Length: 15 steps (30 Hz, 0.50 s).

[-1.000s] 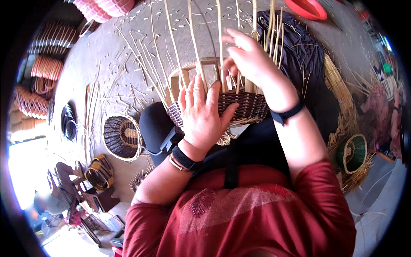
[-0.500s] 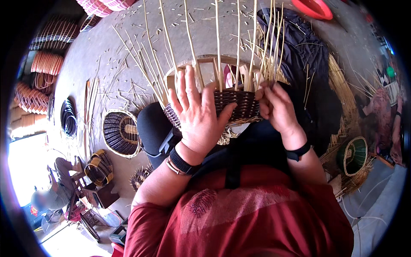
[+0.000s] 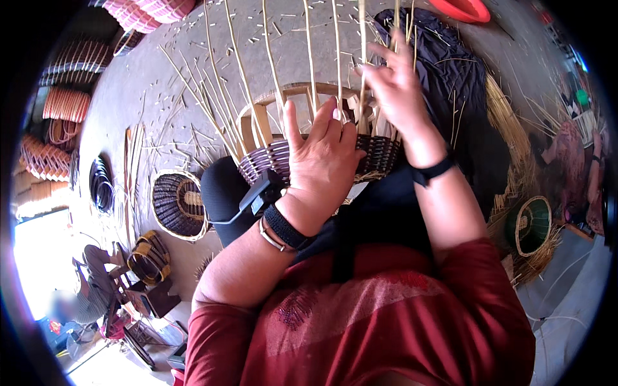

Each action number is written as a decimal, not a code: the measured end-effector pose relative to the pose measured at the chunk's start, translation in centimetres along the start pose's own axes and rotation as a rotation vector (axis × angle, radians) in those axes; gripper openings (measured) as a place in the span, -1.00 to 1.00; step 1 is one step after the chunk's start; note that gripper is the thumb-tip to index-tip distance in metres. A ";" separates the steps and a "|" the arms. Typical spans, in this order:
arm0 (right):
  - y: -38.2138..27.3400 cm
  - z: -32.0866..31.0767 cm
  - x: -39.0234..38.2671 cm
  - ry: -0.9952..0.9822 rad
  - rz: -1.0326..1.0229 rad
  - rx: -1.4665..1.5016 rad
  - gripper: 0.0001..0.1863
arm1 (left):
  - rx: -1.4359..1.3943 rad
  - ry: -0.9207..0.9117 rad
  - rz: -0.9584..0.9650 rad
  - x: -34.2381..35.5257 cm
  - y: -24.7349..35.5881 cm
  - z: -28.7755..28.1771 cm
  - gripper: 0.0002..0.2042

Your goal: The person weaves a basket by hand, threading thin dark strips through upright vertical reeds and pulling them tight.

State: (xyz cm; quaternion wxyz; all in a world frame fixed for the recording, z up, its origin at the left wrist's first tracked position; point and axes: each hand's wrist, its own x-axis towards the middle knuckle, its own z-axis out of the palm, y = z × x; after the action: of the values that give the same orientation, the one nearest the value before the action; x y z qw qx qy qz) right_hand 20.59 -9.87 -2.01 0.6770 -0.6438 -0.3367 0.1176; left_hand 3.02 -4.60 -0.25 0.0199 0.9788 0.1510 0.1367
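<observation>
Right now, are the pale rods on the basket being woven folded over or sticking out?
Sticking out: the pale rods run nearly straight past the dark woven wall; some tips leave the picture.

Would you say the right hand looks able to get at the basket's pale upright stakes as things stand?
Probably yes: the right hand is raised and spread beside the pale upright stakes, with nothing evident between; the left hand rests lower, against the dark woven basket.

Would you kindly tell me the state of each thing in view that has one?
Worked basket: partly woven
Pale stakes: jutting past the weave
Left hand: laid on the weave
Right hand: open, beside stakes
Dark basket: open
Green basket: open
Black coil: wound
Dark cloth: crumpled
</observation>
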 end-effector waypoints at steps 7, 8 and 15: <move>3.1 -8.1 -8.6 0.281 0.876 0.495 -0.77 | 0.047 -0.001 -0.066 0.1 1.8 0.1 -0.30; 3.1 -7.9 -8.0 0.275 0.792 0.425 -0.78 | 0.071 0.052 -0.005 0.1 1.9 0.6 -0.30; 5.2 -2.5 2.1 -0.107 0.385 -0.352 -0.51 | 0.120 -0.160 0.000 1.4 5.0 3.4 -0.55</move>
State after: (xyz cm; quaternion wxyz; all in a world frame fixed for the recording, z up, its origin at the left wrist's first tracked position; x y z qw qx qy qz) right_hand 25.13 -9.88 -6.16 0.5008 -0.7969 -0.2585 0.2176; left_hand 6.67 -8.93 -2.74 -0.0267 0.9861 0.1568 0.0488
